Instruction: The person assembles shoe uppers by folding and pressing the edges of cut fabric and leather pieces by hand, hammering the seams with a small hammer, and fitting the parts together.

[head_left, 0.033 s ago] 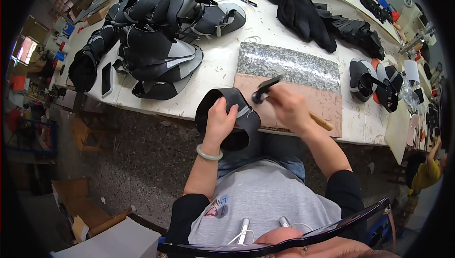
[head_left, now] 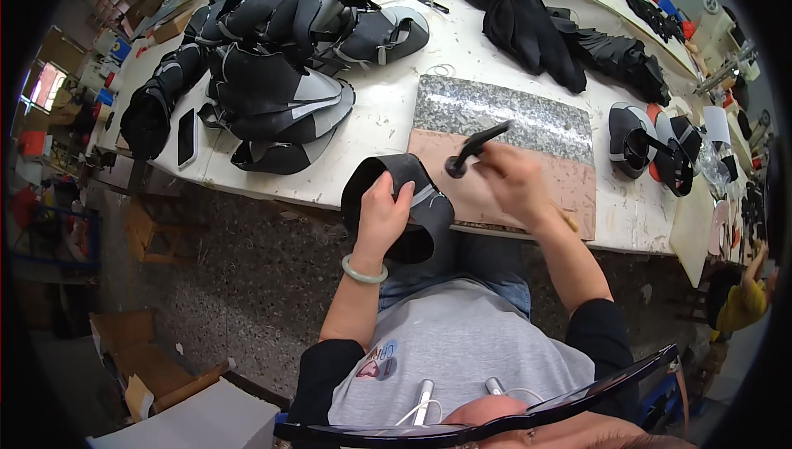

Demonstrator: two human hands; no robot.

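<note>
My left hand [head_left: 384,215] is closed on a black and grey shoe upper [head_left: 432,211], thumb pressed against its side. The upper sits at the table's near edge, its openings dark inside. Closed around a hammer [head_left: 476,147] with a black metal head is my right hand [head_left: 513,183], slightly blurred by motion. The wooden handle's end shows below that hand. The hammer head is just right of the upper, over a work board [head_left: 561,189] that has a pinkish near part and a speckled grey far part.
Several more black and grey shoe uppers [head_left: 272,86] are piled at the left of the white table [head_left: 330,189], beside a phone [head_left: 187,137]. Black fabric pieces [head_left: 532,37] lie at the back. Sandal-like shoes [head_left: 634,140] stand at the right. Another person [head_left: 741,300] is at far right.
My right hand and the hammer have shifted slightly to the right, and the hammer head has tilted. The left hand and the shoe upper have stayed in place.
</note>
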